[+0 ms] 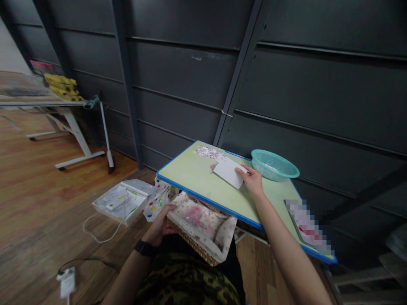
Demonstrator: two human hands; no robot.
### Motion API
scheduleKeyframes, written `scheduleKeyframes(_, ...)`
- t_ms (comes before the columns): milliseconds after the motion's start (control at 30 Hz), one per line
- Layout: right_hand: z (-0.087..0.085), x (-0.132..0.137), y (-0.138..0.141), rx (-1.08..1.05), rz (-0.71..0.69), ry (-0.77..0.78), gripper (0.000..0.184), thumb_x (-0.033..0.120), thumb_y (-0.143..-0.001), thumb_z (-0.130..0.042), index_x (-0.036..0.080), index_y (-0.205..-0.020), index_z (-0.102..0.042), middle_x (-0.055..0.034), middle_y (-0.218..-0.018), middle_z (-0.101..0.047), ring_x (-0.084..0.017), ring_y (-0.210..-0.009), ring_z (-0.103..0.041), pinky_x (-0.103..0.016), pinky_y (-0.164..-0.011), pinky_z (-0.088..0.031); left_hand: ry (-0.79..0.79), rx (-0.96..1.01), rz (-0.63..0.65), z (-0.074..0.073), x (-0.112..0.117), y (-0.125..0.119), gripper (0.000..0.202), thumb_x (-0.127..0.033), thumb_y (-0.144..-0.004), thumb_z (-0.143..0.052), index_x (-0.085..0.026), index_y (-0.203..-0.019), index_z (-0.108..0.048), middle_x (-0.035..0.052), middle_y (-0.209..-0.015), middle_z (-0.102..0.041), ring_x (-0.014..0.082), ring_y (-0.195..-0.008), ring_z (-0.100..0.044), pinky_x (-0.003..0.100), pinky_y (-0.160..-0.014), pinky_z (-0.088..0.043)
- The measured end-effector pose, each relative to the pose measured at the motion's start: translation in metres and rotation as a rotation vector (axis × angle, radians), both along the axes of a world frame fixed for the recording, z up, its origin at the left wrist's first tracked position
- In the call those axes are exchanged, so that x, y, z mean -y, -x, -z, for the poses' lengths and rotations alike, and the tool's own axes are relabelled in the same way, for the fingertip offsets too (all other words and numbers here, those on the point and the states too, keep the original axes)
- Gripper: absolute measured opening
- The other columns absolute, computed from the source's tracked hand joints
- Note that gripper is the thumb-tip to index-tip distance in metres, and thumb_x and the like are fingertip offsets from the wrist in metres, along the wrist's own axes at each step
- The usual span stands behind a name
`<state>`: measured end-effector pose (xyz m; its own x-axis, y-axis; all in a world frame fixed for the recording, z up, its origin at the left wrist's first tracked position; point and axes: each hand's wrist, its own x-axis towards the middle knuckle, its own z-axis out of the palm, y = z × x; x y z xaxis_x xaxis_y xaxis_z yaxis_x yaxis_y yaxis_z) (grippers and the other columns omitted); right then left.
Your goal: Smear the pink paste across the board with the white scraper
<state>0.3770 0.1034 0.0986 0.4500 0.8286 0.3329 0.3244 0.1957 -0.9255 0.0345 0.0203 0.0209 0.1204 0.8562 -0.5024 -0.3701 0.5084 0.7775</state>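
Note:
My left hand (162,224) grips the left edge of a cloth-lined wicker basket (199,220), which is held low against the table's near edge. Pinkish stains or bits show on its pale lining. In my right hand (251,178) is a white card (231,173), pinched at its right end over the table top. A scatter of small white and purplish pieces (208,152) lies on the table (190,178) just beyond the card. Part of a pinkish patch shows at the card's left edge; what it is I cannot tell.
A turquoise plastic basin (275,164) stands at the table's back right. A blurred flat item (308,228) lies at the right end. On the floor to the left are a white open box (121,201) with a cord and a power strip (66,281). Dark metal panels (184,67) rise behind.

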Motion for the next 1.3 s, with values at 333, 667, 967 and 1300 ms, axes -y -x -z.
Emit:
scheduleKeyframes(333,0.000,-0.011,0.010,0.163,-0.022,-0.028,0.061,0.067,-0.064,-0.077,0.016,-0.097,-0.083,-0.0043,-0.068,-0.067,-0.017,-0.061,-0.047,-0.032,-0.058,-0.039,-0.014,0.019,-0.010,0.003,0.001,0.000,0.033,-0.039,-0.073,-0.078,-0.020,-0.094,-0.063,0.0013,-0.069,-0.070,0.0204,-0.055,-0.068,0.033,-0.054,-0.061)
scheduleKeyframes(667,-0.009,0.004,0.008,0.079,-0.140,0.049,0.049,0.060,-0.053,-0.086,0.019,-0.080,-0.081,-0.0078,-0.075,-0.073,-0.021,-0.067,-0.058,-0.034,-0.060,-0.044,0.014,0.020,-0.046,-0.002,0.002,-0.001,0.022,-0.034,-0.077,-0.075,-0.019,-0.089,-0.065,0.0027,-0.069,-0.070,0.0211,-0.057,-0.068,0.035,-0.056,-0.062)
scheduleKeyframes(967,-0.004,0.006,0.002,-0.026,-0.132,0.060,0.059,0.065,-0.049,-0.090,0.018,-0.083,-0.079,-0.0079,-0.074,-0.074,-0.021,-0.062,-0.060,-0.031,-0.054,-0.043,-0.003,0.020,-0.036,-0.001,0.001,-0.001,0.023,-0.034,-0.076,-0.075,-0.022,-0.091,-0.062,-0.0007,-0.063,-0.066,0.0200,-0.053,-0.066,0.032,-0.052,-0.059)
scheduleKeyframes(1300,-0.006,0.006,-0.001,-0.067,-0.089,0.070,0.054,0.061,-0.047,-0.089,0.020,-0.079,-0.075,-0.0061,-0.069,-0.072,-0.020,-0.059,-0.057,-0.031,-0.053,-0.041,0.000,0.009,-0.009,-0.003,0.001,-0.001,0.026,-0.037,-0.076,-0.074,-0.019,-0.092,-0.062,0.0016,-0.066,-0.070,0.0208,-0.056,-0.068,0.032,-0.053,-0.060)
